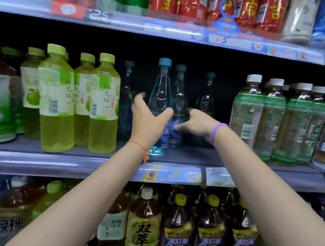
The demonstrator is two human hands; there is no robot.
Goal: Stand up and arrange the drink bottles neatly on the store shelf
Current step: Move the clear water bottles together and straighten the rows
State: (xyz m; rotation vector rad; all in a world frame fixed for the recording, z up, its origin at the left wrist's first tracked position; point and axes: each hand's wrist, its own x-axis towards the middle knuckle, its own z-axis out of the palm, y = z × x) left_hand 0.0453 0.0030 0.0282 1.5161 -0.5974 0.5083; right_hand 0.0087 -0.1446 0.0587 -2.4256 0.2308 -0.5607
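A person works the middle shelf (233, 165) of a store drinks aisle, both arms reaching toward a cluster of slim clear bottles with teal caps. The left hand (148, 119) is spread wide, thumb and fingers apart, cupping the front blue-tinted bottle (162, 87) without visibly clamping it; that bottle stands upright near the shelf's front edge, above the price strip (172, 174). The right hand (195, 124) curls around the lower body of the second teal-capped bottle (179, 88), just behind and to the right, its fingers hidden behind the plastic. Two more of the same kind stand farther back in shadow, with yellow-green tea bottles (103, 105) on the left and white-capped green-label bottles (257, 120) on the right. To do this step well, it seems wise to hold each bottle low, keep it upright, slide rather than lift, and bring the back bottles forward into a straight row with labels facing the front edge.
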